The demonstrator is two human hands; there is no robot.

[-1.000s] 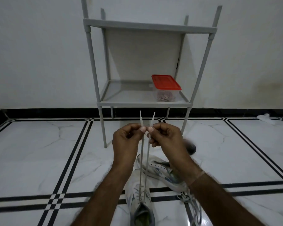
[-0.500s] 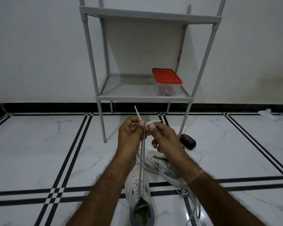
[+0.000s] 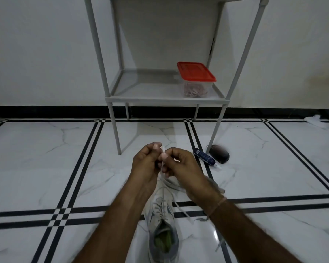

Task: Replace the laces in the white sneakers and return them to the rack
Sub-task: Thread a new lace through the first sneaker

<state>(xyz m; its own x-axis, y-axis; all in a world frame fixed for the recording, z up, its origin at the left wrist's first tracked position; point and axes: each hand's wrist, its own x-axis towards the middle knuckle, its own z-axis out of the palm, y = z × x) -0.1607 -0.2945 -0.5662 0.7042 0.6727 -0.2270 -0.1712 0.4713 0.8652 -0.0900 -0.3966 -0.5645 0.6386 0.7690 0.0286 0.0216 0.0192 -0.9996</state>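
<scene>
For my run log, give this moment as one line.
left hand pinches lace | right hand pinches lace | sneaker on floor | box on rack

Glossy marble-look floor [image 3: 46,168]; clear plastic box [image 3: 196,88].

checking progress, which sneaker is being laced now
The sneaker upright between the forearms: left hand and right hand pinch its lace. The other sneaker is partly behind the right wrist.

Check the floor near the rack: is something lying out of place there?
Yes. A dark oval object and a blue tube lie beside the rack's front right leg, and a loose lace trails across the floor right of the sneaker. Nothing looks spilled or broken.
</scene>
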